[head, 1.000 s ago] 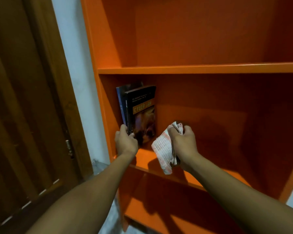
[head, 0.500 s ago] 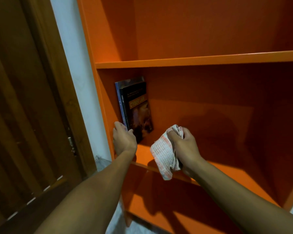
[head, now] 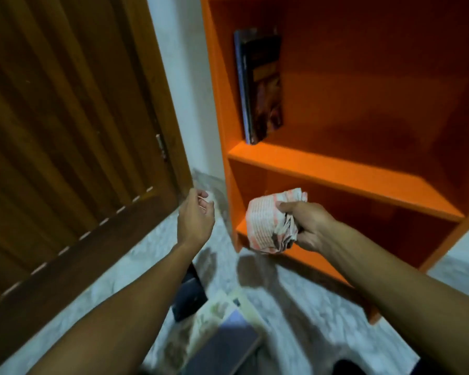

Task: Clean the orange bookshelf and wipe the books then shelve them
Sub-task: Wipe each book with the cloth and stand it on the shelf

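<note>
— Where do things stand?

— Two books point(head: 260, 85) are upright at the left end of the orange bookshelf point(head: 344, 171), leaning against its side wall. The rest lie in a loose pile on the floor point(head: 222, 328) below me, a dark one point(head: 188, 296) nearest the shelf's foot. They are blurred, so I cannot count them.

— And your hands?

— My right hand point(head: 306, 226) grips the crumpled wiping cloth point(head: 271, 220) in front of the lowest compartment. My left hand point(head: 195, 215) holds nothing, fingers loosely curled, hanging between the wooden door point(head: 65, 131) and the shelf's side.

— What comes next, you reckon?

— I'd say a floor book: left hand lifts, right hand wipes.

— How will it handle?

— Paperbacks by the look of them, so probably light but floppy, with glossy covers that could slip. I'd pinch along the spine, where it is stiffest, thumb on the front cover, and keep it closed so pages don't fan out. The cloth is soft and will fold around edges easily.
</note>
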Demonstrator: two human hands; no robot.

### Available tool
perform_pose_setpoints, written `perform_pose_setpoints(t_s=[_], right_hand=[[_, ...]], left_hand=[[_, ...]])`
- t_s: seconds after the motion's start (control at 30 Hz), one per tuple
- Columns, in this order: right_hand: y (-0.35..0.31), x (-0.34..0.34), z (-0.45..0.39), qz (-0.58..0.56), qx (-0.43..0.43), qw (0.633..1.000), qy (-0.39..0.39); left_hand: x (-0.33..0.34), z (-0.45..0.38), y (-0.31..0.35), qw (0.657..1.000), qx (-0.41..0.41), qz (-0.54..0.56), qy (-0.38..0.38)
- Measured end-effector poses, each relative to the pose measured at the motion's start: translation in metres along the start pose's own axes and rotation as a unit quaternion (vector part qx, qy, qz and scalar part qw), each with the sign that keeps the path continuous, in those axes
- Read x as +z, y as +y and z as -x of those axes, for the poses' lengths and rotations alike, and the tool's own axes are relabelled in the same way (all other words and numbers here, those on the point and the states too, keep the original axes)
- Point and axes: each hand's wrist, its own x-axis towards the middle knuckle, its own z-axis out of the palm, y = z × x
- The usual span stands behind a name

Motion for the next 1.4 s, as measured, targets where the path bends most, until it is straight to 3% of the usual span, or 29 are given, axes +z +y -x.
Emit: perform_pose_setpoints(t_s=[0.13, 0.33, 0.57, 0.7, 1.1, 1.27, 1.4], right_hand=[[0.037, 0.002, 0.005, 0.029, 0.013, 0.999, -0.011], [0.059, -0.004, 0.008, 0.076, -0.011, 0.997, -0.013], [0.065, -0.006, 0.002, 0.115, -0.001, 0.993, -0.035], [0.068, -0.006, -0.004, 0.113, -0.005, 0.993, -0.042], [0.065, -0.006, -0.004, 0.108, -0.008, 0.993, -0.056], [0.062, -0.005, -0.001, 0.108, -0.002, 0.993, -0.057], [0.057, -0.003, 0.005, 0.053, 0.034, 0.995, -0.072]], left_hand=[[-0.002, 0.062, -0.075, 0.989, -0.113, -0.023, -0.096], [0.013, 0.148, -0.149, 0.945, -0.246, -0.062, -0.206], [0.026, 0.189, -0.211, 0.877, -0.309, -0.212, -0.301], [0.021, 0.195, -0.219, 0.853, -0.287, -0.293, -0.321], [0.027, 0.187, -0.2, 0.854, -0.197, -0.36, -0.32], [0.027, 0.187, -0.192, 0.861, -0.192, -0.347, -0.318], [0.024, 0.168, -0.183, 0.879, -0.233, -0.241, -0.338]])
